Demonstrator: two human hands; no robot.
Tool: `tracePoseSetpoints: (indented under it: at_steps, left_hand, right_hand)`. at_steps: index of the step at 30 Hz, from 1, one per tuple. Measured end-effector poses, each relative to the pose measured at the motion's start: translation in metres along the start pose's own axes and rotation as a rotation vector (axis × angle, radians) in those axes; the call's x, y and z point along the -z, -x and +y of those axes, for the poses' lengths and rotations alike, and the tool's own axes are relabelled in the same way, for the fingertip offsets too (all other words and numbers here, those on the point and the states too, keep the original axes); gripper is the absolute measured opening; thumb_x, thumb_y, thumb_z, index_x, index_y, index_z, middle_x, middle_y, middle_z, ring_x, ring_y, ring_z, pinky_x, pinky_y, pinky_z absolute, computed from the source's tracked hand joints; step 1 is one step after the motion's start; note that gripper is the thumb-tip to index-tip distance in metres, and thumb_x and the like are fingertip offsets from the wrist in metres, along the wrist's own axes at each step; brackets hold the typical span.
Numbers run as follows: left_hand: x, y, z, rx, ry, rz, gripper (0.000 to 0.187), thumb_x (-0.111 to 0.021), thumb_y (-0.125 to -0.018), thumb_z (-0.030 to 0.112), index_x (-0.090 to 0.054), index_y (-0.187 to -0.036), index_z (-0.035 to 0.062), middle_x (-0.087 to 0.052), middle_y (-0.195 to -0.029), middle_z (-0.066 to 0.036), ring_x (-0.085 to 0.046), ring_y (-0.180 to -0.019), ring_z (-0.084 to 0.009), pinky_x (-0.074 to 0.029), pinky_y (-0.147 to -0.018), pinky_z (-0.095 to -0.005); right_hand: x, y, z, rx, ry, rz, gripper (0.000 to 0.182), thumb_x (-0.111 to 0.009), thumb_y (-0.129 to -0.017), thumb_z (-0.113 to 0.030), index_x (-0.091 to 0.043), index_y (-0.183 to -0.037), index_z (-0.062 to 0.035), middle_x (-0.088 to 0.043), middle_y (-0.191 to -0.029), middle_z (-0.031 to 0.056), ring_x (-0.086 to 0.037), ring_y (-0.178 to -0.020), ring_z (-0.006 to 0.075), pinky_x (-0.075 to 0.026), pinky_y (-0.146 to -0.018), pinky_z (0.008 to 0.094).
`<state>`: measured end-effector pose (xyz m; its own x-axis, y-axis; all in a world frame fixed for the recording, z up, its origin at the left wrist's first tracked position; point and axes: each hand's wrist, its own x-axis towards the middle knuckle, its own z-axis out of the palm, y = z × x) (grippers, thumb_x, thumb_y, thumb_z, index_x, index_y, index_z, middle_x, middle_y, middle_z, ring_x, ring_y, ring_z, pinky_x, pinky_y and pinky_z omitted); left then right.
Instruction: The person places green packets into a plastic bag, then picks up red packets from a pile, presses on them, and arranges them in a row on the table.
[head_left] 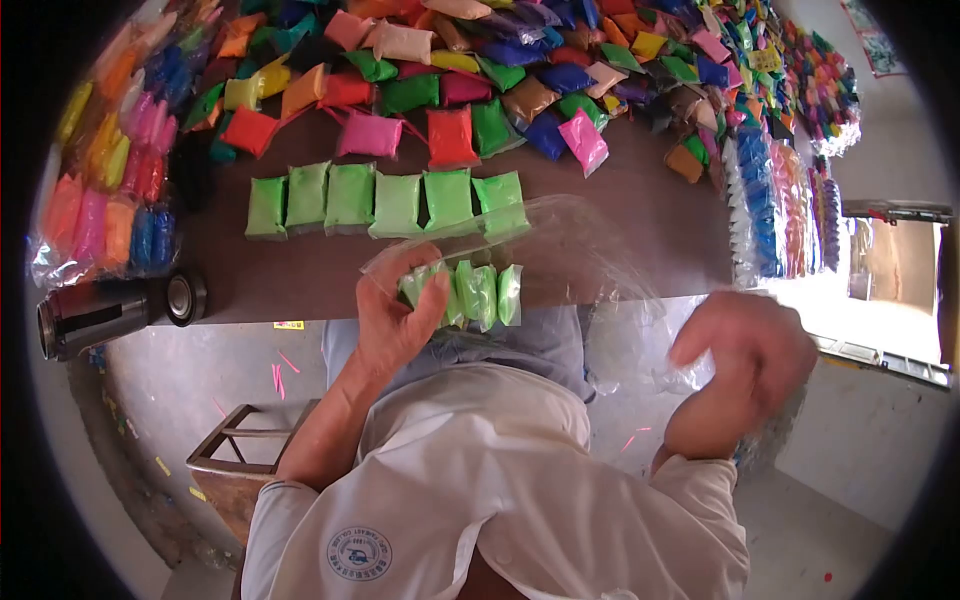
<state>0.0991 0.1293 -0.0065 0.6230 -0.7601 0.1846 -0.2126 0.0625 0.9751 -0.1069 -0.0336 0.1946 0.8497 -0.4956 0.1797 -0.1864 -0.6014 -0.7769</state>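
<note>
My left hand (398, 305) is closed around small light green packets (485, 297) at the table's front edge, thumb bent over the nearest one. Several of these packets stand side by side on their edges. A large clear plastic bag (570, 225) spreads over and around them, trailing off to the right. My right hand (748, 345) is raised off to the right, past the bag's end, smeared by motion with its fingers curled. Just beyond my left hand, a row of flat green packets (350, 196) lies on the brown table (640, 215).
A big heap of coloured packets (450, 95) covers the table's far side. Stacked packets (105, 215) line the left edge, and bagged stacks (775, 210) the right. A dark flask (95, 318) and its round lid (186, 298) are at front left, above a wooden stool (240, 465).
</note>
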Motion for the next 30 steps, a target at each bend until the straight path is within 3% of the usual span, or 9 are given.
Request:
tracePoseSetpoints:
  at_steps: [2,4,6,9,15,20,24,27,30]
  left_hand:
    - [0.003,-0.002,-0.004,-0.053,-0.036,-0.019,0.022,-0.072,-0.087,0.012,-0.066,-0.102,-0.0031,-0.069,-0.093,-0.014,-0.064,-0.084,-0.0239,-0.05,-0.077,-0.0345]
    - [0.006,0.0,-0.003,-0.013,-0.06,-0.059,0.026,-0.069,-0.089,0.016,-0.066,-0.106,-0.0033,-0.069,-0.102,-0.012,-0.062,-0.094,-0.0202,-0.047,-0.086,-0.0326]
    - [0.008,0.001,-0.002,0.0,-0.079,-0.079,0.028,-0.069,-0.09,0.018,-0.066,-0.108,-0.0033,-0.069,-0.106,-0.012,-0.062,-0.098,-0.019,-0.047,-0.09,-0.0322]
    - [0.008,0.0,-0.005,-0.035,-0.092,-0.084,0.027,-0.069,-0.089,0.018,-0.066,-0.106,-0.0029,-0.069,-0.103,-0.013,-0.063,-0.097,-0.021,-0.047,-0.089,-0.0336]
    - [0.008,-0.002,-0.006,-0.106,-0.093,-0.082,0.026,-0.069,-0.089,0.019,-0.066,-0.104,-0.0024,-0.069,-0.102,-0.016,-0.065,-0.094,-0.0261,-0.049,-0.087,-0.0365]
    - [0.007,-0.005,-0.001,-0.116,-0.092,-0.056,0.021,-0.073,-0.083,0.013,-0.069,-0.1,0.0013,-0.07,-0.099,-0.016,-0.067,-0.093,-0.0346,-0.052,-0.084,-0.041]
    - [0.009,-0.004,-0.002,-0.122,-0.088,-0.066,0.022,-0.073,-0.083,0.013,-0.069,-0.102,0.0017,-0.07,-0.099,-0.015,-0.067,-0.093,-0.0344,-0.052,-0.084,-0.0409]
    - [0.01,-0.005,0.001,-0.108,-0.088,-0.079,0.023,-0.072,-0.083,0.013,-0.069,-0.103,0.0018,-0.07,-0.1,-0.015,-0.066,-0.093,-0.0346,-0.052,-0.085,-0.041]
    - [0.009,-0.005,-0.001,-0.114,-0.091,-0.076,0.024,-0.072,-0.083,0.013,-0.069,-0.104,0.0017,-0.07,-0.101,-0.015,-0.066,-0.093,-0.0347,-0.052,-0.085,-0.0409]
  right_hand:
    - [-0.012,-0.023,0.01,-0.117,0.033,0.39,0.015,-0.063,-0.096,-0.008,-0.073,-0.097,0.0024,-0.071,-0.076,0.0096,-0.067,-0.065,0.0115,-0.052,-0.06,0.0235]
    - [-0.008,-0.065,0.042,-0.134,0.221,0.17,0.014,-0.066,-0.095,-0.01,-0.072,-0.104,-0.0008,-0.073,-0.082,0.0099,-0.07,-0.072,0.0171,-0.054,-0.066,0.0256]
    - [-0.023,-0.09,0.097,0.033,0.265,-0.01,0.027,-0.072,-0.088,-0.012,-0.069,-0.113,-0.0024,-0.073,-0.094,0.0103,-0.071,-0.089,0.0249,-0.055,-0.077,0.0315]
    - [-0.039,-0.11,0.112,0.145,0.441,-0.487,0.034,-0.072,-0.085,-0.009,-0.067,-0.118,-0.003,-0.069,-0.11,0.0087,-0.069,-0.095,0.0231,-0.055,-0.083,0.0334]
    - [-0.064,-0.113,0.133,0.23,0.421,-0.71,0.057,-0.075,-0.081,-0.024,-0.058,-0.132,-0.0073,-0.057,-0.135,0.0101,-0.065,-0.11,0.029,-0.055,-0.089,0.0358]
    - [-0.072,-0.114,0.131,0.19,0.412,-0.677,0.067,-0.08,-0.076,-0.025,-0.056,-0.137,-0.0111,-0.057,-0.134,0.0095,-0.065,-0.109,0.0295,-0.055,-0.088,0.0357]
    - [-0.076,-0.122,0.13,0.08,0.287,-0.602,0.07,-0.085,-0.072,-0.016,-0.057,-0.135,-0.0094,-0.061,-0.126,0.0107,-0.068,-0.097,0.0285,-0.057,-0.084,0.0383]
    - [-0.075,-0.13,0.113,-0.029,0.164,-0.67,0.07,-0.084,-0.073,-0.018,-0.057,-0.136,-0.0097,-0.061,-0.125,0.0107,-0.068,-0.093,0.0257,-0.057,-0.082,0.0364]
    - [-0.088,-0.135,0.112,0.033,0.127,-0.698,0.068,-0.084,-0.074,-0.019,-0.058,-0.136,-0.0102,-0.061,-0.124,0.0107,-0.068,-0.093,0.0262,-0.057,-0.082,0.036]
